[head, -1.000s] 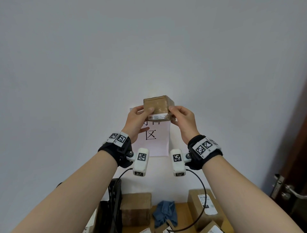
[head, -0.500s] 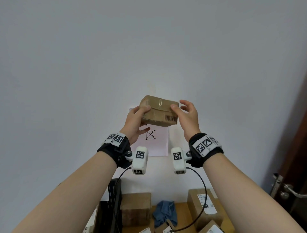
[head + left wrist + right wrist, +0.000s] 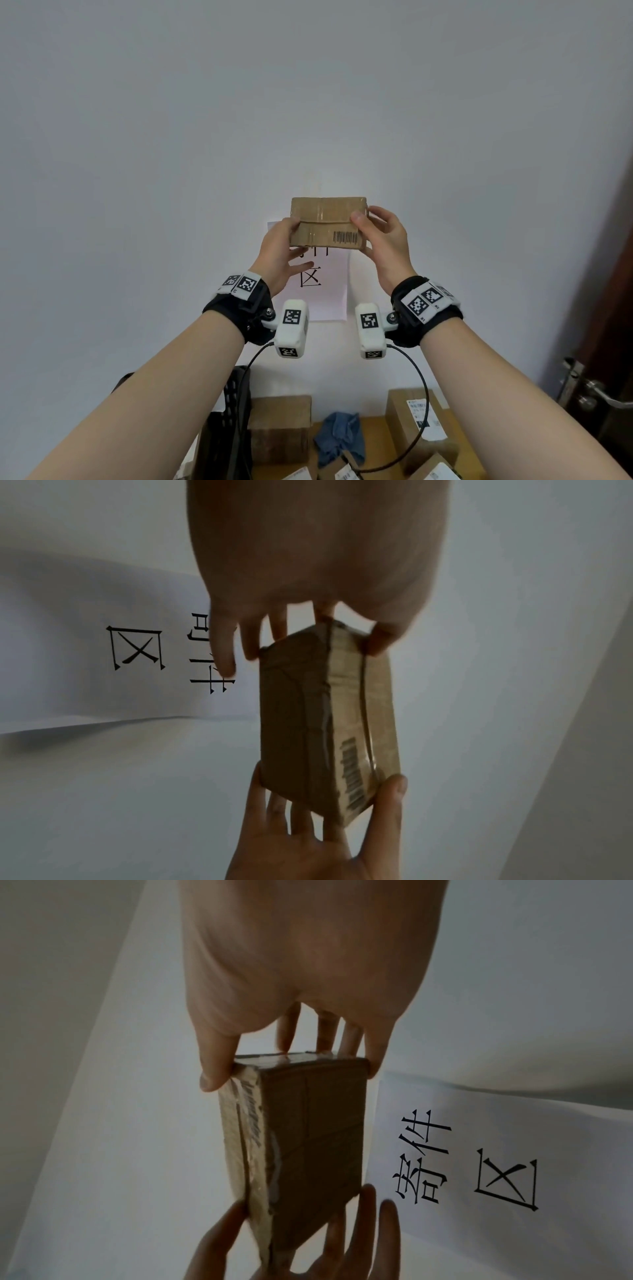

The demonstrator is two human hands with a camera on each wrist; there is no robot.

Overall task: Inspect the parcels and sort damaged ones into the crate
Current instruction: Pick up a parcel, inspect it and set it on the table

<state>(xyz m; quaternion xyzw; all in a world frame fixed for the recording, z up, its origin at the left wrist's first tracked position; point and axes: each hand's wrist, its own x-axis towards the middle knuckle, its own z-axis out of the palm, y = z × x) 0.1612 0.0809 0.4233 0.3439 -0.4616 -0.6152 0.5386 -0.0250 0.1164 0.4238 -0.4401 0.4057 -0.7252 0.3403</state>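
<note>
A small brown taped cardboard parcel [image 3: 328,219] is held up in front of the white wall, its barcode side facing me. My left hand [image 3: 284,240] grips its left end, thumb on the near face and fingers behind. My right hand [image 3: 375,233] grips the right end the same way. In the left wrist view the parcel [image 3: 325,718] hangs below my left hand [image 3: 315,615]. In the right wrist view the parcel [image 3: 308,1137] shows a creased, taped side under my right hand [image 3: 294,1042]. The black crate [image 3: 233,421] stands low at the left, partly hidden by my left forearm.
A paper sign [image 3: 322,291] with black characters hangs on the wall behind the parcel. Below, on a wooden table [image 3: 371,431], stand cardboard boxes [image 3: 279,428] [image 3: 411,421], a blue cloth [image 3: 339,435] and more labelled parcels. A door with a metal handle [image 3: 589,390] is at the right.
Both hands have turned the parcel between them: a narrow end with a label faced me before, now the long barcode side does. The parcel also sits level and slightly higher.
</note>
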